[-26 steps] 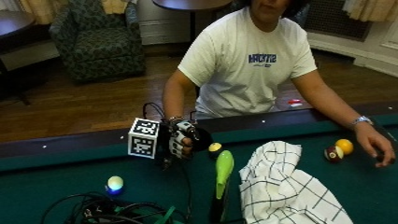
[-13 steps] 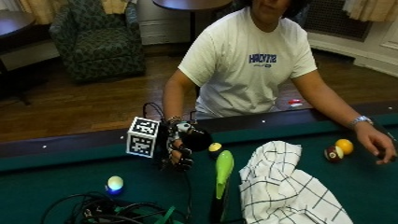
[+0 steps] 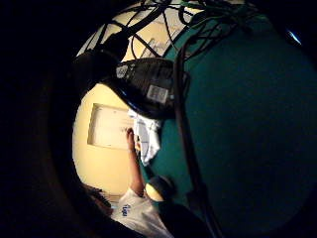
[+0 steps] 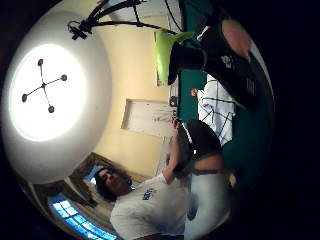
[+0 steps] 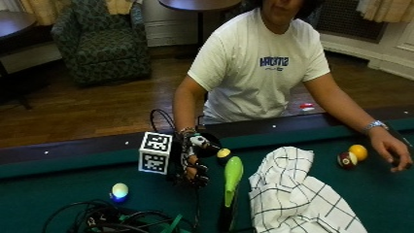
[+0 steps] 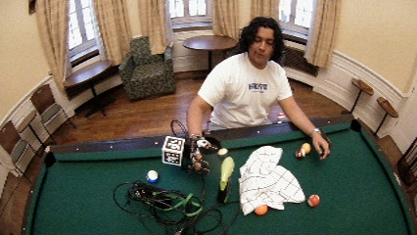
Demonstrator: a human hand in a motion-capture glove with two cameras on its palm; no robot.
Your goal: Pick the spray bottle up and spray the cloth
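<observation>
Table (image 5: 52, 179) of green felt fills the near part of the outside view, with a person in a white shirt at its far rail. Cloth (image 5: 298, 196) — white with a dark grid — lies crumpled on the felt, well right of the gloved hand. Bottle (image 5: 231, 187), lime green above and dark at its base, lies on its side just left of the cloth, its green end towards the rail. The right hand (image 5: 194, 160) rests on the felt just left of the bottle's green end, apart from it; its fingers hang loosely curled and hold nothing. A yellow-and-black ball (image 5: 223, 154) sits between hand and bottle. The bare left hand (image 5: 394, 153) lies on the felt far right, beside two balls (image 5: 353, 156). A white-and-blue ball (image 5: 119, 191) lies near a tangle of cables (image 5: 110, 221).
</observation>
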